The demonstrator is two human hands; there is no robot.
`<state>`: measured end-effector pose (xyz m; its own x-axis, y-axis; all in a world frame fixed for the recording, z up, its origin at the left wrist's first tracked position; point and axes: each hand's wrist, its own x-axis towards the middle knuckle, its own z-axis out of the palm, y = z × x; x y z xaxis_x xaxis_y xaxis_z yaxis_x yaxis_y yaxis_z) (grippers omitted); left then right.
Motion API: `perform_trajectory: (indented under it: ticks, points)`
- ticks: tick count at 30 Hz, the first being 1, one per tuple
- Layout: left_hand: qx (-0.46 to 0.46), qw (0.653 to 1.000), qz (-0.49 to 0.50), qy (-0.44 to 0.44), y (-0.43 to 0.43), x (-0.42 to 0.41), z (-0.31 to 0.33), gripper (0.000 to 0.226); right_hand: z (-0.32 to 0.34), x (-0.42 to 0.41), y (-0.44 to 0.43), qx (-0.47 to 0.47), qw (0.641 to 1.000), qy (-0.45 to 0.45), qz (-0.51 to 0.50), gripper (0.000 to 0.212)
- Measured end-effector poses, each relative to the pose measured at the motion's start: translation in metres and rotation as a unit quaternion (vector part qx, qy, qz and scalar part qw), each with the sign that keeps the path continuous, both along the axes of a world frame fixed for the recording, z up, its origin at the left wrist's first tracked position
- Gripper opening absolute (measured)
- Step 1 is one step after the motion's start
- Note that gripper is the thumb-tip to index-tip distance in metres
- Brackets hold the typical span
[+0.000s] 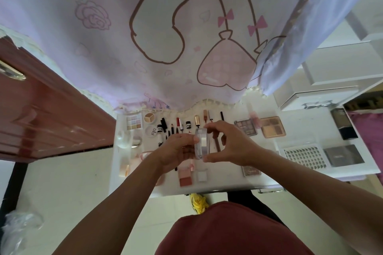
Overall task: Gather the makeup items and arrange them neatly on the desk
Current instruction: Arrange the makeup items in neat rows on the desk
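1. Both bare forearms reach forward from the lower corners of the view and meet above the middle of the white desk (269, 180).
2. The left hand (178, 149) has its fingers curled round the left side of a round clear compact (202, 144), knuckles towards the camera.
3. The right hand (234, 147) pinches the same compact from the right, forefinger on the upper rim and thumb at the lower rim, the other fingers arched loosely.
4. The compact stands on edge between the two hands, held over the desk; whether it touches the desk, I cannot tell.
5. Behind the hands lies a row of pencils and lipsticks (180, 125), side by side along the far edge.
6. A pale eyeshadow palette (134, 122) lies at the left end of that row, and a brown palette (272, 126) at the right.
7. A pink blush pan (186, 176) lies near the front edge, just below the left wrist.
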<state>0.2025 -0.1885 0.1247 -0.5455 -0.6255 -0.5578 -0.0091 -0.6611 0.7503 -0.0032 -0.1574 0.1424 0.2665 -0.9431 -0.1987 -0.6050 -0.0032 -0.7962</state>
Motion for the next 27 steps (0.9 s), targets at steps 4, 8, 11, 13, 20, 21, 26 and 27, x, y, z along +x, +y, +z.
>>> perform_trajectory:
  ticks: [4,8,11,13,20,21,26,27]
  points:
    - [0.010,1.000,0.021,-0.002,-0.003,0.000,-0.002,0.056,0.003,0.001,-0.001,-0.025,0.999,0.030,0.025,0.088]
    - [0.015,0.999,0.028,0.015,-0.005,0.004,0.000,0.055,0.009,0.002,-0.001,0.036,0.999,0.011,0.018,0.092]
    - [0.010,1.000,0.013,0.009,-0.007,0.006,0.002,0.058,0.012,0.002,-0.001,0.035,0.999,0.020,0.016,0.086]
    - [0.015,1.000,0.018,0.007,-0.007,0.006,0.002,0.062,0.014,0.002,-0.001,0.003,0.998,0.059,0.037,0.084]
    - [0.003,1.000,0.004,0.018,-0.009,0.011,0.008,0.023,0.016,0.006,-0.004,0.016,0.998,0.052,0.027,0.085]
    - [-0.002,1.000,0.002,0.018,-0.010,0.012,0.008,0.021,0.017,0.006,-0.005,0.012,0.998,0.056,0.027,0.082]
    - [0.000,1.000,0.002,0.013,-0.010,0.012,0.007,0.037,0.020,0.007,-0.002,-0.038,0.990,0.112,0.072,0.090]
    - [0.002,1.000,0.002,0.015,-0.010,0.012,0.007,0.038,0.019,0.008,-0.001,-0.032,0.991,0.111,0.072,0.094]
